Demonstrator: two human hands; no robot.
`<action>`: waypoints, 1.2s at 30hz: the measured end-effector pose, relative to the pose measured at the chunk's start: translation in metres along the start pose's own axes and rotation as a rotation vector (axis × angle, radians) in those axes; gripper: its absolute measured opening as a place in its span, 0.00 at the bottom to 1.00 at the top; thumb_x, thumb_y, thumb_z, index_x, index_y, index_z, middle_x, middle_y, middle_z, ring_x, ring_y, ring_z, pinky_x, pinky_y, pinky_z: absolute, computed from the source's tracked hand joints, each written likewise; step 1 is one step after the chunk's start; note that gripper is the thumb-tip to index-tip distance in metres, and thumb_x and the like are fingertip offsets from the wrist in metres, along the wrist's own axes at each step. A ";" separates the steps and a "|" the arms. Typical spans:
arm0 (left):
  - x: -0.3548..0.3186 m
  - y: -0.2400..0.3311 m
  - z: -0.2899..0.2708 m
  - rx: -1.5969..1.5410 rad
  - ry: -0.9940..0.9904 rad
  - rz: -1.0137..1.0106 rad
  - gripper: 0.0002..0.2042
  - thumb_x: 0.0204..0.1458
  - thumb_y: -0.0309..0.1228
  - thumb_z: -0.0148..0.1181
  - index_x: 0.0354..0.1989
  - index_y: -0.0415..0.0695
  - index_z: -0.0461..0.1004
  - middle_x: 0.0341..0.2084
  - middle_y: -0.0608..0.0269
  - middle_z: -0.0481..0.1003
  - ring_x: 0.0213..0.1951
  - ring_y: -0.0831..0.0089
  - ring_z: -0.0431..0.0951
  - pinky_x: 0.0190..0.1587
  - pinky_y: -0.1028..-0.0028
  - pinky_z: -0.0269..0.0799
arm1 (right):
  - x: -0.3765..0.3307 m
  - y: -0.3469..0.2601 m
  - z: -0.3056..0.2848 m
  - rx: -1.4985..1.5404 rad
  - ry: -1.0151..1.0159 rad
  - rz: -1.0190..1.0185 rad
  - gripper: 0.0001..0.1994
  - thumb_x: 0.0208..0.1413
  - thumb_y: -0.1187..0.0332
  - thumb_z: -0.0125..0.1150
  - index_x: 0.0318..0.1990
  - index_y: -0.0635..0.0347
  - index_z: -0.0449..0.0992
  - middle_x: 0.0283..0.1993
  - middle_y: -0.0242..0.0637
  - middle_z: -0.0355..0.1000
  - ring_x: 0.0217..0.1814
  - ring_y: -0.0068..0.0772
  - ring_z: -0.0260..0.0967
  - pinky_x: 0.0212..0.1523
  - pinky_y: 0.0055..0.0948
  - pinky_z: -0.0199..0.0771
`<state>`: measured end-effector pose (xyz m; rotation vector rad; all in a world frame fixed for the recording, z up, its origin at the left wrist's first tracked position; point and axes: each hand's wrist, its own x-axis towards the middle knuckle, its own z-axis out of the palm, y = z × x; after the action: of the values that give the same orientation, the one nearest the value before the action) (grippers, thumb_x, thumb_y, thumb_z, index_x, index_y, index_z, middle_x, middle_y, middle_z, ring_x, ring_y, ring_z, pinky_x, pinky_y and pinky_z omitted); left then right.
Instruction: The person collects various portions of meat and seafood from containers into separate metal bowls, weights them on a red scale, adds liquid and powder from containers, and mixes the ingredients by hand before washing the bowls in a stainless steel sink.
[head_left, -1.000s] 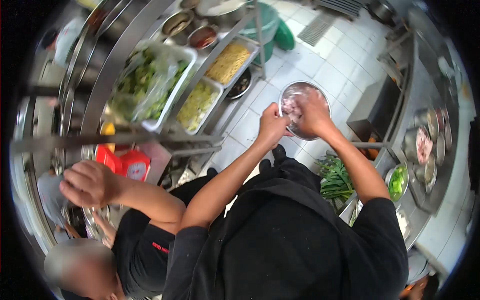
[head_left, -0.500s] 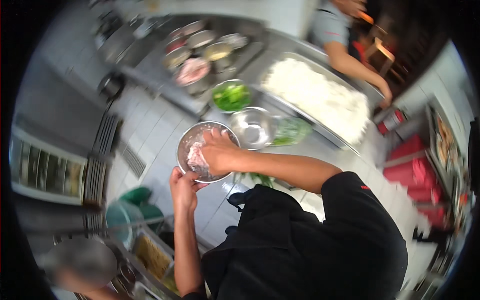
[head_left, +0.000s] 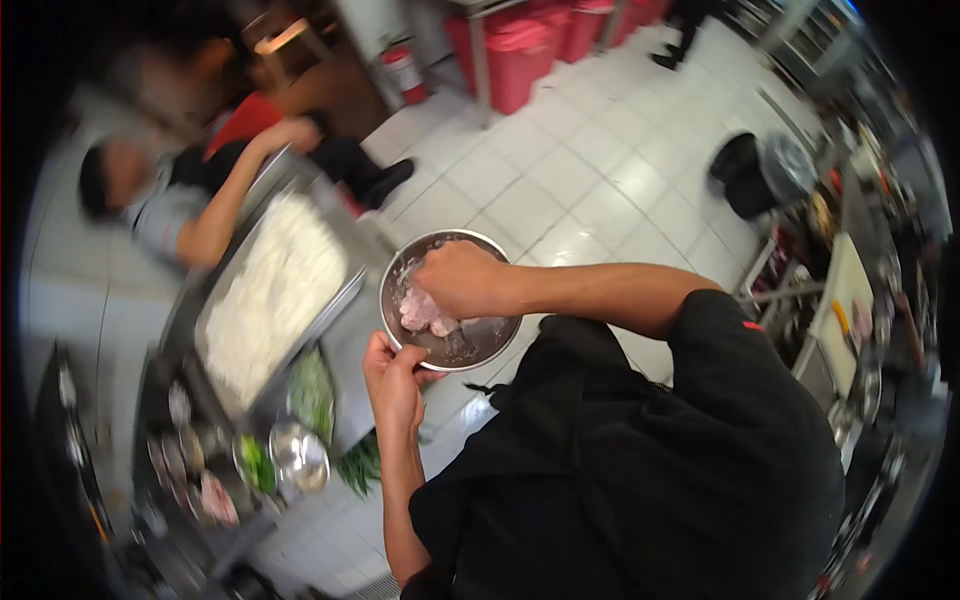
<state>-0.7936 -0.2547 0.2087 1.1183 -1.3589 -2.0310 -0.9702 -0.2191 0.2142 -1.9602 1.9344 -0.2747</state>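
Note:
A round metal bowl (head_left: pixel 487 345) is held up in front of my body. My left hand (head_left: pixel 395 375) grips its near left rim, thumb over the edge and fingers beneath. Inside, pale pink raw meat (head_left: pixel 428 312) lies in wet lumps, with whitish smears on the bowl wall. My right hand (head_left: pixel 460 278) reaches into the bowl, its fingers curled down around the upper part of the meat. The fingertips are hidden behind the hand and the meat.
A co-worker (head_left: pixel 205 215) stands at the left by a big tray of white food (head_left: pixel 275 290). Beyond its near end are an empty metal bowl (head_left: pixel 300 455), bowls of greens (head_left: pixel 257 465) and pink meat (head_left: pixel 217 498). Red bins (head_left: pixel 515 60) and a fire extinguisher (head_left: pixel 404 72) stand behind.
My body has turned right, so the tray and counter now lie at the left and tiled floor shows ahead. The bowl came along, and my right hand has gone from spread to curled.

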 end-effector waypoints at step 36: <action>0.143 -0.199 0.869 0.674 -1.497 -0.504 0.09 0.38 0.16 0.51 0.24 0.43 0.58 0.20 0.60 0.66 0.17 0.70 0.70 0.19 0.68 0.77 | -0.569 0.474 -0.108 0.154 0.845 1.646 0.10 0.33 0.72 0.61 0.27 0.67 0.76 0.35 0.54 0.71 0.40 0.52 0.70 0.43 0.42 0.70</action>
<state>-1.5731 0.1950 0.1356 -0.2052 -2.7708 -3.0180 -1.4697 0.3380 0.1945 0.3778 3.0828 -0.7194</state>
